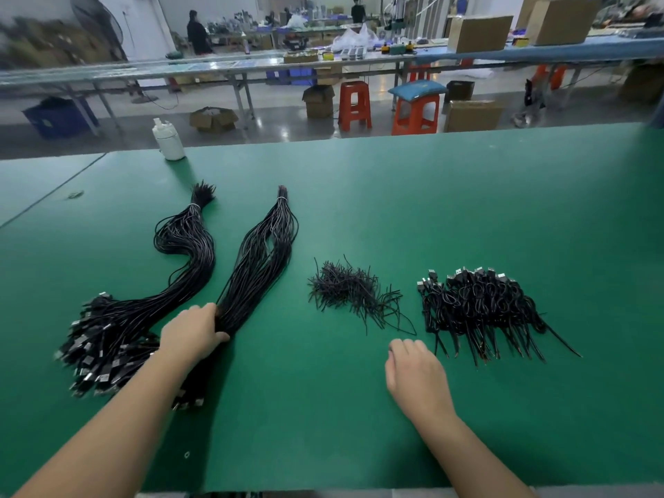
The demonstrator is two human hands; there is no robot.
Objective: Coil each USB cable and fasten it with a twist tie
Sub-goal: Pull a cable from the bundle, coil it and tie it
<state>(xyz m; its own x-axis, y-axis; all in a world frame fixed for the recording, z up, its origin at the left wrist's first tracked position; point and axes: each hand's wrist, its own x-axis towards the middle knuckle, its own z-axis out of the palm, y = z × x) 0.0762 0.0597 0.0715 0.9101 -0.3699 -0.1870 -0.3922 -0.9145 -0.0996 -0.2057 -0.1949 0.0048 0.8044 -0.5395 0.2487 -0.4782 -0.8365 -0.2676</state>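
Reaching across the green bench (pixel 359 425), the person is laying the left hand (pixel 192 334) on the nearer of two long bundles of uncoiled USB cables (pixel 251 267), fingers curling round the strands where they are gathering toward the plug ends; the second bundle (pixel 187 242) is lying just beyond and to the outer side of that hand, its plugs (pixel 93 354) fanning out beside the forearm; the right hand (pixel 416 379) is resting on the mat holding nothing, fingers loosely bent, knuckles up; ahead of it and slightly toward the left hand, a loose heap of black twist ties (pixel 352 292) is waiting, and just beyond its outer side the pile of finished coils (pixel 478 307) is already growing; a white bottle (pixel 169 140) is standing well beyond the left hand at the far edge. To my eye the step in hand is drawing one fresh cable out of the bundle; doing it well is likely meaning pinching a single strand rather than a clump, and pulling it by the plug end along the lie of the bundle so the neighbours are not tangling or dragging off the bench; the tie binding the far tip (pixel 281 199) is looking useful as an anchor, so a steady, low pull should be freeing one cable cleanly; the free hand would be wise picking a single tie meanwhile, since those thin pieces are lying crossed and may be lifting in clusters.
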